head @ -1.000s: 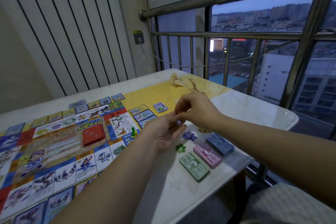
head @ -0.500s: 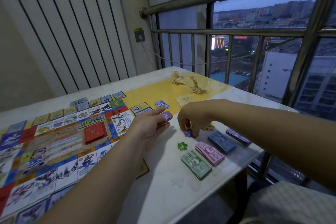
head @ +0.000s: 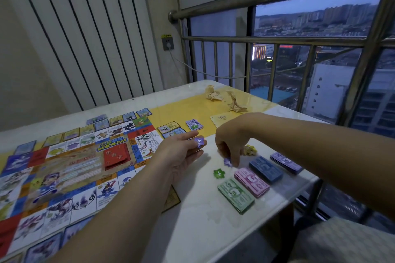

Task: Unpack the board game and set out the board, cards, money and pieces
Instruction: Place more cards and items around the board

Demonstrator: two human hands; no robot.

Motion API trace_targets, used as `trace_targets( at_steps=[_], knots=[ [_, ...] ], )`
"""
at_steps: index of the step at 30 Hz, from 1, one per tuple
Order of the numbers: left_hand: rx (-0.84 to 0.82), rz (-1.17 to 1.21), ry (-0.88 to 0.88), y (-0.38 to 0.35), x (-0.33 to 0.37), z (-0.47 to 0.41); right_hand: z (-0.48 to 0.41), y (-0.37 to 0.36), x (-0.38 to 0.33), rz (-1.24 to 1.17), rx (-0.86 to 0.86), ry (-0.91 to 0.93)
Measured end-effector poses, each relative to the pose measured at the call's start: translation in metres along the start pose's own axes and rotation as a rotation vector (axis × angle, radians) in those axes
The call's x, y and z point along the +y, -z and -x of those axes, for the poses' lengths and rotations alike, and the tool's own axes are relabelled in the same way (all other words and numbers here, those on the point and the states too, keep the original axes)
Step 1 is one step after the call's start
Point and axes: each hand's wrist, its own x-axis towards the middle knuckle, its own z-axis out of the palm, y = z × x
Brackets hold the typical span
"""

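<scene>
The game board (head: 70,166) lies open at the left of the table, with a red card stack (head: 116,157) on its middle. My left hand (head: 181,153) hovers palm-up beside the board's right edge and holds a purple star token (head: 199,142) at its fingertips. My right hand (head: 232,141) points down at the table, fingertips pinching a second purple star token (head: 227,161) that rests on the surface. A green star token (head: 219,173) lies just below it. Green (head: 235,195), pink (head: 251,181), blue (head: 266,168) and purple (head: 286,162) money stacks sit in a row.
Yellow tokens (head: 250,149) lie behind my right hand. Loose cards (head: 171,129) and a small purple stack (head: 194,124) sit on the yellow mat, with a yellow leaflet (head: 222,118) and crumpled wrapping (head: 213,93) farther back. The table's right edge (head: 299,190) is close to the money.
My hands, joined above the table a second ago, have separated. The right one dropped to the purple token on the table; the left stayed raised with a purple token.
</scene>
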Motion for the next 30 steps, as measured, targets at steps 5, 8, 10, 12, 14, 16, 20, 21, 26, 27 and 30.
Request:
trace_targets(
  at_steps=[5,8,10,12,14,16,20,21,26,27,30],
  knots=[
    [-0.011,-0.007,0.001,-0.001,-0.001,0.0,-0.001,-0.001,-0.001,0.002,-0.008,-0.024],
    [-0.012,-0.029,-0.014,-0.001,-0.002,0.0,-0.002,-0.001,-0.001,0.036,-0.028,-0.039],
    [-0.012,-0.052,-0.027,-0.001,-0.003,0.0,-0.002,0.0,-0.001,0.06,-0.021,-0.034],
    [-0.011,-0.07,-0.037,0.0,-0.004,0.0,-0.001,-0.001,0.0,0.074,-0.006,-0.017],
    [-0.005,-0.096,-0.048,0.002,-0.004,-0.001,-0.001,-0.003,0.002,0.068,0.013,0.0],
    [0.004,-0.133,-0.06,0.002,-0.005,-0.002,0.001,-0.005,0.007,0.032,0.039,0.012],
    [0.001,-0.207,-0.075,0.0,-0.007,-0.003,0.002,-0.011,0.013,-0.038,0.068,0.036],
    [-0.002,-0.215,-0.078,-0.001,-0.008,-0.003,0.001,-0.012,0.014,-0.044,0.073,0.041],
    [-0.035,-0.203,-0.068,-0.009,-0.012,-0.001,0.019,0.002,0.016,-0.282,0.206,0.113],
    [-0.051,-0.183,-0.046,-0.012,-0.011,0.001,0.024,0.008,0.014,-0.375,0.229,0.137],
    [-0.096,-0.026,0.045,-0.021,-0.009,0.005,0.028,0.014,0.006,-0.491,0.259,0.155]
  ],
)
